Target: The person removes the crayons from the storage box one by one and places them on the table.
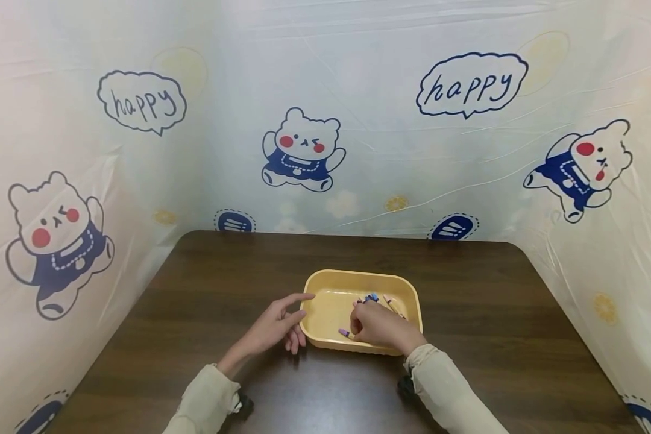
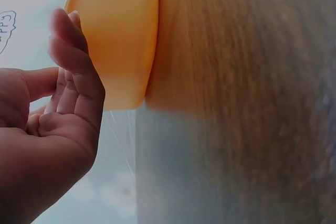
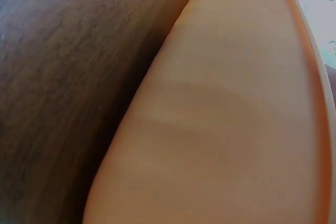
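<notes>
A yellow tray (image 1: 325, 346) lies on the dark wooden table, with several crayons in its right half. My left hand (image 1: 271, 325) is at the tray's left end, index finger reaching over the rim and thumb at the edge. Its other fingers bend loosely below the rim; the left wrist view shows that hand (image 2: 68, 103) holding nothing. My right hand (image 1: 382, 325) reaches over the near rim into the tray, fingers pointing down among the crayons. Its fingertips are hidden, so any grip cannot be seen. Close around it lie a purple crayon (image 1: 344, 333), blue crayons (image 1: 373, 297) and a pale crayon (image 1: 393, 305).
The brown table (image 1: 239, 271) extends around the tray on all sides. A pale curtain (image 1: 369, 181) printed with cartoon bears hangs behind and along both sides. In the right wrist view the tray's outer wall (image 3: 220, 108) fills most of the picture.
</notes>
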The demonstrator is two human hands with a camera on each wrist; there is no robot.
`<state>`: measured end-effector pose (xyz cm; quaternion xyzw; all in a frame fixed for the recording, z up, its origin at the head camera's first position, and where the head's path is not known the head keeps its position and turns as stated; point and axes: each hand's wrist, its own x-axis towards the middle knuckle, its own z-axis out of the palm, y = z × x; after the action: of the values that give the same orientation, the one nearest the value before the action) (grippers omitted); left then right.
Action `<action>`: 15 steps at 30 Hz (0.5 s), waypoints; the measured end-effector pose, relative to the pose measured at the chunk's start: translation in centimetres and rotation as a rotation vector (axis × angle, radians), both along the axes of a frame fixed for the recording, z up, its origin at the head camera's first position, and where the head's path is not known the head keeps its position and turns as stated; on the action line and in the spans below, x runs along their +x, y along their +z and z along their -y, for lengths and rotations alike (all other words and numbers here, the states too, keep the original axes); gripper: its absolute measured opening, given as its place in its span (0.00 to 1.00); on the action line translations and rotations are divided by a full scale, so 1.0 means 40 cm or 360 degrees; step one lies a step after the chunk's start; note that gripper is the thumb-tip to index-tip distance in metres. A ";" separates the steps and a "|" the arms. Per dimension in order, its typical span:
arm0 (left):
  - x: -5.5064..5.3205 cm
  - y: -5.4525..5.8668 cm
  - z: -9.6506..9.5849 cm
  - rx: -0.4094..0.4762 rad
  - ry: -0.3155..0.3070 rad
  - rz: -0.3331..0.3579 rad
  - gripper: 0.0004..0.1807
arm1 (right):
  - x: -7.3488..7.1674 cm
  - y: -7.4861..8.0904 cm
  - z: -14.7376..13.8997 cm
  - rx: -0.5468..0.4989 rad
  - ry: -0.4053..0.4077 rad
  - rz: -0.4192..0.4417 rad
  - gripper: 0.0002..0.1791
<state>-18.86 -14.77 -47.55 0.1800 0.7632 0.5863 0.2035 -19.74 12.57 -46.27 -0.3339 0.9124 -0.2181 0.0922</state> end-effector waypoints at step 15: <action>0.003 -0.003 -0.001 0.0050 0.0062 0.0060 0.25 | 0.011 -0.001 -0.017 -0.0061 -0.0139 -0.0136 0.08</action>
<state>-18.72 -14.75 -47.68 0.1573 0.7533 0.6053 0.2035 -19.29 13.23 -46.31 -0.3044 0.9249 -0.2248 0.0371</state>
